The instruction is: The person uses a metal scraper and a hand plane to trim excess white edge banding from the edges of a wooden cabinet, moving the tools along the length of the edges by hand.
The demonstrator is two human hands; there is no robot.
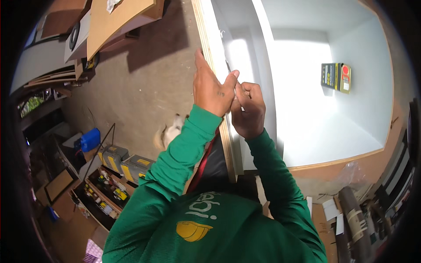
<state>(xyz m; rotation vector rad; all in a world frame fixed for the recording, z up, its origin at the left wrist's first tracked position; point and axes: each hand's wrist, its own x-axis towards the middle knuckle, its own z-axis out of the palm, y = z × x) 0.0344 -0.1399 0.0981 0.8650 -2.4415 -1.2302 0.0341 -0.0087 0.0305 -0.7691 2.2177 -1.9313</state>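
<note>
A long plywood panel [202, 26] stands with its pale layered edge toward me, its inner face white. My left hand [211, 90] straddles that edge, fingers along the outer side and thumb on the inner side. Close against the left thumb, my right hand [249, 109] is closed in a pinch over the white inner side. Whatever lies between its fingertips is hidden or too small to name. To the right is a white-lined cabinet compartment [302, 105], and a small black, yellow and red box [337, 78] sits in it.
A white and tan dog [171, 133] is on the concrete floor [144, 92] left of the panel. Wooden boards [118, 24] lie at the far left. Grey toolboxes [136, 166] and a wooden tray [83, 206] of small items stand nearer. Rolled material [353, 212] lies at the lower right.
</note>
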